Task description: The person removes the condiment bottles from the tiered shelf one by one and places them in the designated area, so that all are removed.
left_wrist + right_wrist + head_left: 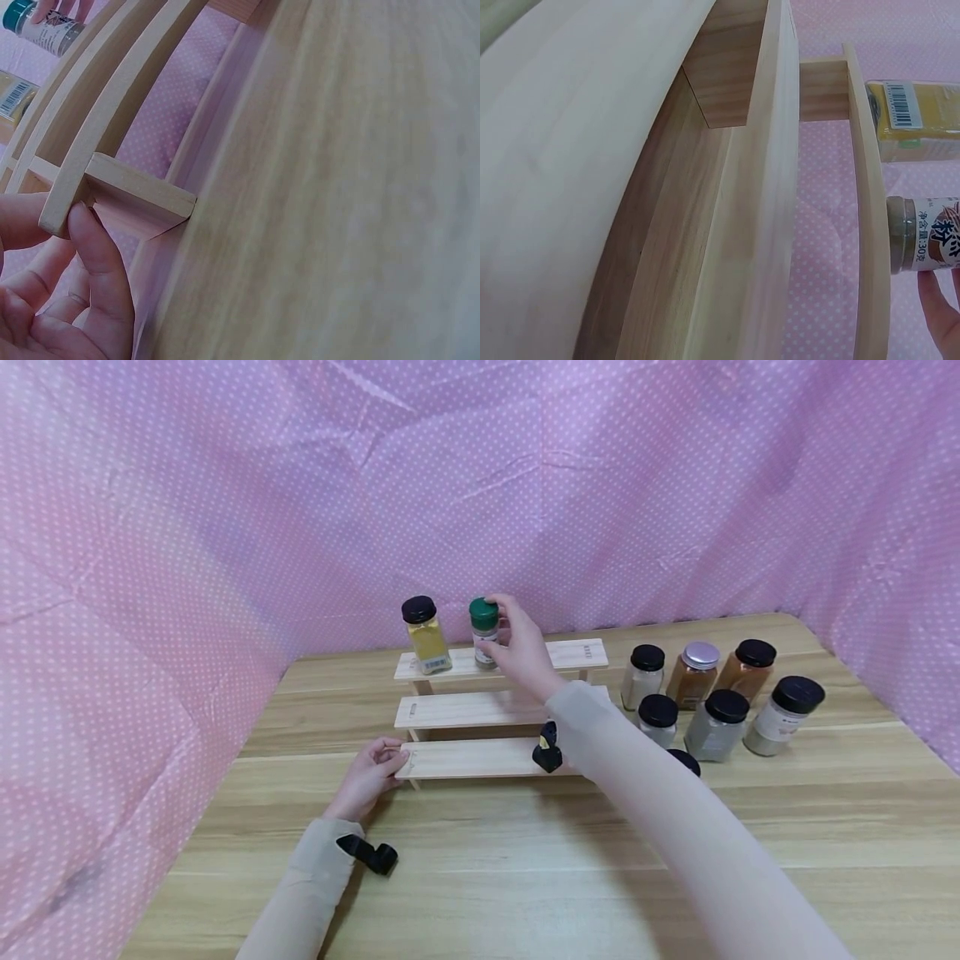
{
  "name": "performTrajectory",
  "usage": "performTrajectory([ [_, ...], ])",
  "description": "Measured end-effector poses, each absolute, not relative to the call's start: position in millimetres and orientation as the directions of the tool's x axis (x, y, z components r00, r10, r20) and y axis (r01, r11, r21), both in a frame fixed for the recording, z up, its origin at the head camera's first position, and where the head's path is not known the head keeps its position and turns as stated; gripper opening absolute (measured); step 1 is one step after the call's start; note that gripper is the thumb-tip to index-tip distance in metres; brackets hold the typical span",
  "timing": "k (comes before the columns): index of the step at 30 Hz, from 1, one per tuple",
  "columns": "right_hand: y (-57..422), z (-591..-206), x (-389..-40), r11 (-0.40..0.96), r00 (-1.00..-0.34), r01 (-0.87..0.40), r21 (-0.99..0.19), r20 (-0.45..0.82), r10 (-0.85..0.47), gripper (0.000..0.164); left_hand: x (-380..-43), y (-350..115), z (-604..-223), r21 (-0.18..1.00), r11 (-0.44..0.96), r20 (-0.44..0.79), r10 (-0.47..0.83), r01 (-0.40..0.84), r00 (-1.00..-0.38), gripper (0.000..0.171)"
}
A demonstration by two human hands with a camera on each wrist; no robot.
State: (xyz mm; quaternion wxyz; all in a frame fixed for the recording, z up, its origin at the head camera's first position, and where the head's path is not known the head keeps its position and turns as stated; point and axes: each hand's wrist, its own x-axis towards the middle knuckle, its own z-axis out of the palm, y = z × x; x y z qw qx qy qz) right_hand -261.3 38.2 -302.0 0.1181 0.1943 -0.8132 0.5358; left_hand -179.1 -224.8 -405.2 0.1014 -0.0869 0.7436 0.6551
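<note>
My right hand (523, 652) grips a small spice jar (484, 618) with a green cap, upright at the top tier of a three-tier wooden rack (472, 758). In the right wrist view the base of the labelled jar (933, 232) is at the edge of that tier; whether it bears on the board cannot be told. Left of it on the same tier stands a black-capped jar of yellow contents (429, 645). With thumb and fingers, my left hand (366, 782) pinches the left end of the lowest board, shown closely in the left wrist view.
Right of the rack several jars stand grouped on the wooden table (480, 877), among them a silver-lidded brown jar (693, 675) and a black-lidded shaker (784, 714). My right forearm partly covers one black-lidded jar (684, 762). Pink dotted cloth (450, 485) hangs behind the table.
</note>
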Motion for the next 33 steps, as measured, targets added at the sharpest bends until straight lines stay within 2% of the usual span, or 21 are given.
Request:
performTrajectory([
  [15, 48, -294, -247, 0.280, -0.892, -0.451, -0.847, 0.418, -0.172, 0.060, -180, -226, -408, 0.957, 0.114, -0.268, -0.008, -0.267, -0.963, 0.008],
  [23, 56, -285, -229, 0.197, -0.898, -0.437, -0.877, 0.412, -0.157, 0.061, -179, -226, -406, 0.952, 0.130, -0.278, -0.012, -0.277, -0.961, 0.011],
  [28, 64, -280, -215, 0.128, -0.872, -0.483, -0.866, 0.463, -0.159, 0.062, -180, -225, -405, 0.955, 0.125, -0.271, -0.009, -0.270, -0.962, 0.011],
  [33, 71, -276, -203, 0.120, -0.840, -0.538, -0.835, 0.516, -0.169, 0.062, -181, -224, -405, 0.956, 0.129, -0.263, -0.014, -0.263, -0.965, 0.010],
])
